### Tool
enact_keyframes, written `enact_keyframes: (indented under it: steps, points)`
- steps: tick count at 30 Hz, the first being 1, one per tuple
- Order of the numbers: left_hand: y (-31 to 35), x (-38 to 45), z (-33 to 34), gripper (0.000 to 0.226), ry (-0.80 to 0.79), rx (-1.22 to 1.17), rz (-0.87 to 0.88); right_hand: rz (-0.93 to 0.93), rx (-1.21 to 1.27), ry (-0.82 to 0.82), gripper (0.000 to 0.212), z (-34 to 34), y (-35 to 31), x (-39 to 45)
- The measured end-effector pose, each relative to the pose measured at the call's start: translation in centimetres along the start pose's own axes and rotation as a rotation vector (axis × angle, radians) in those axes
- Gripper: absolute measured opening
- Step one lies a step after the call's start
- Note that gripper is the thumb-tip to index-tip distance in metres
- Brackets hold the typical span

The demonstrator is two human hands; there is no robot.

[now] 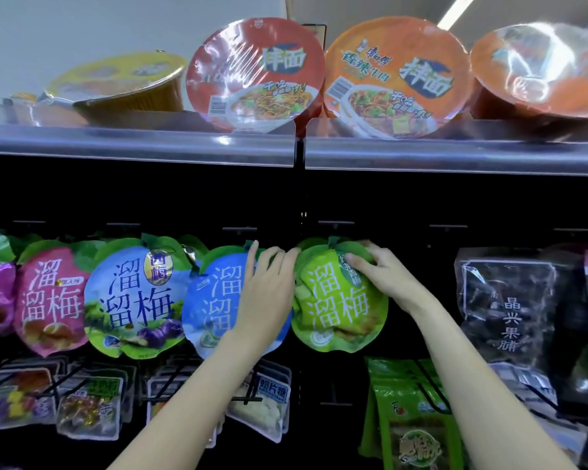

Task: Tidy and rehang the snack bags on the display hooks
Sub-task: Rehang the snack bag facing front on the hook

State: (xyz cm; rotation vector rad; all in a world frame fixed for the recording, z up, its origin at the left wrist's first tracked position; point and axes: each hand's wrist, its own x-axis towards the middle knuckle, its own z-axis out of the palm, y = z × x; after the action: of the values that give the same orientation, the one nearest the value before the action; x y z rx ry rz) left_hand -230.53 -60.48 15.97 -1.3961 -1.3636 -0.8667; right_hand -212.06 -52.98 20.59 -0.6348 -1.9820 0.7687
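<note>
While both hands grip it, green bag (336, 300) bulges.

Green bag (340, 300), blue bags (133, 293), pink bag (51, 296): 溜溜梅; noodle bowls (255, 72): 拌面; dark bag (510, 313): 晶兴果脯

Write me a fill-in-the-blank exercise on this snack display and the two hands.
1. Both hands hold the ____ snack bag.
2. The left hand reaches across the ____ bag.
3. The shelf above holds instant ____ bowls.
4. Right of the right hand hangs a ____ bag.

Missing words: green; blue; noodle; black
</note>
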Motion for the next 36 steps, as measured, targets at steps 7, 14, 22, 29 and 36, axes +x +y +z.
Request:
enact_keyframes:
  steps: [7, 14, 22, 29, 36]
  points:
    - [0.3, -0.4, -0.1, 0.025, 0.043, -0.243, 0.019, -0.163, -0.122, 0.062, 0.018, -0.5, -1.3, -1.0]
    - [0.0, -1.6, -1.1, 0.036, 0.039, -0.475, -0.060, -0.137, -0.210, 0.205, 0.024, 0.5, -1.3, -2.5]
    - [-0.8, -7.1, -0.7, 0.051, -0.201, -0.220, -0.075, -0.051, -0.372, 0.360, 0.029, 2.7, 0.4, -4.4]
    - [-1.5, -8.0, -1.4, 0.050, -0.259, -0.114, -0.084, -0.228, -0.556, 0.680, 0.038, 4.8, -0.7, -6.5]
    - [-2.3, -10.8, -2.1, 0.055, -0.264, -0.146, -0.144, -0.329, -0.922, 0.426, 0.056, 9.1, 1.0, -8.2]
